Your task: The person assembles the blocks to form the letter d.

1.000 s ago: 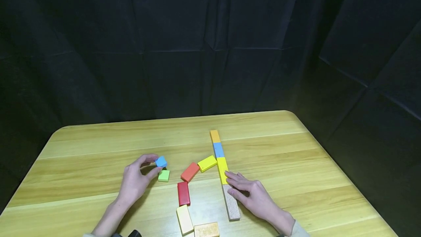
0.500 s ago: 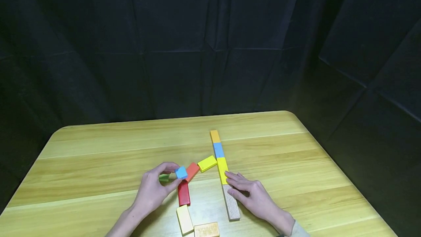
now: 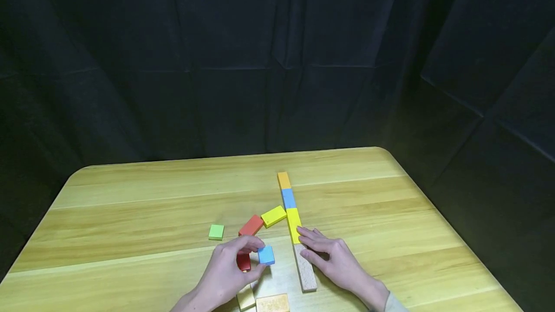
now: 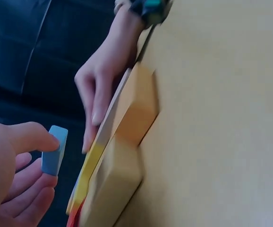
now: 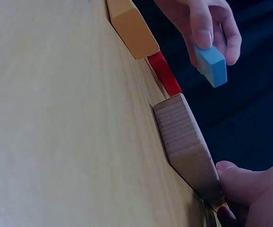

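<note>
Between thumb and fingertips my left hand (image 3: 227, 271) pinches a small blue block (image 3: 266, 255), held up over the table. In the right wrist view this blue block (image 5: 212, 65) shows clear of the other blocks. Under the left hand, a dark red block (image 3: 244, 262) and a cream block (image 3: 246, 298) are partly hidden. My right hand (image 3: 329, 256) rests at the right side of a straight row, its fingers on a yellow block (image 3: 293, 225) and its thumb at a plain wooden block (image 3: 305, 268). Farther along that row lie a blue and an orange block (image 3: 284, 180).
A curved line runs from the row through a tilted yellow block (image 3: 273, 216) and a light red block (image 3: 251, 225) toward a tan block (image 3: 272, 303) at the near edge. One green block (image 3: 216, 232) lies apart at left. A black curtain (image 3: 234, 61) hangs behind the table.
My left hand has carried the blue block rightward and nearer, past the green block and over the dark red block, to inside the curve. The right hand has stayed in place.
</note>
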Demonstrator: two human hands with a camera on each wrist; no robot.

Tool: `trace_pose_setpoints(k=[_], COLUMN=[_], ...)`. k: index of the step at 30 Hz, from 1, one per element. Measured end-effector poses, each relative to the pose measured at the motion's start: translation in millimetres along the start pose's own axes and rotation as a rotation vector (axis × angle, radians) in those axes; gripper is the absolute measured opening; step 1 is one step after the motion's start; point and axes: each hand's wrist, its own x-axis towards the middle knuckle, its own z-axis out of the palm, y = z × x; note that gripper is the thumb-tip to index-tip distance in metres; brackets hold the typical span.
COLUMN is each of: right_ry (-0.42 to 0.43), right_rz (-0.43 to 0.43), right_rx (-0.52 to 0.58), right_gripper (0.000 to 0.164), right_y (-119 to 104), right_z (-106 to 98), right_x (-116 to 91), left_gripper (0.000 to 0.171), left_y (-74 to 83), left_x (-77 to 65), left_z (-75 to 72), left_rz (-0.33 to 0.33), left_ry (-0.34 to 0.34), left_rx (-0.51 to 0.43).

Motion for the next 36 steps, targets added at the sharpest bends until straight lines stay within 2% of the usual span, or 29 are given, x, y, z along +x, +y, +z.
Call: trace_pose_setpoints(k=[4, 10, 12, 17, 20, 24, 33, 36], right_ry=[0.008, 0.015, 0.010, 0.000, -0.001, 0.007, 0.015, 0.017], right_rz=[-0.004, -0.006, -0.006, -0.002, 0.004, 0.004, -0.010, -0.013], right_rx=[-0.008, -0.017, -0.020, -0.016, -0.015, -0.016, -0.019, -0.017], right_gripper=[0.037, 0.036, 0.037, 0.037, 0.038, 0.037, 0.036, 0.036], right_y=[0, 1, 1, 0, 0, 0, 1, 1], right_z=[1, 0, 1, 1, 0, 0, 1, 0], right_x=[0, 0, 1, 1, 1, 0, 0, 0], left_gripper=[0.028, 0.025, 0.026, 0.025, 0.024, 0.026, 0.034, 0.035], left_y=[8.7, 18.5, 20.1, 20.0, 18.5, 16.7, 11.8, 11.3], left_x=[-5.3, -11.0, -12.1, -14.4, -15.8, -16.9, -19.0, -19.5], left_z=[11.5, 29.4, 33.8, 42.4, 46.0, 47.6, 48.2, 48.3], left_rz=[0.016, 0.111, 0.104, 0.092, 0.138, 0.186, 0.251, 0.235], left_ry=[-0.072, -0.157, -0.197, -0.263, -0.263, -0.268, -0.286, -0.299], left_rx=[-0.024, -0.079, -0.095, -0.053, -0.002, 0.015, 0.031, 0.048])
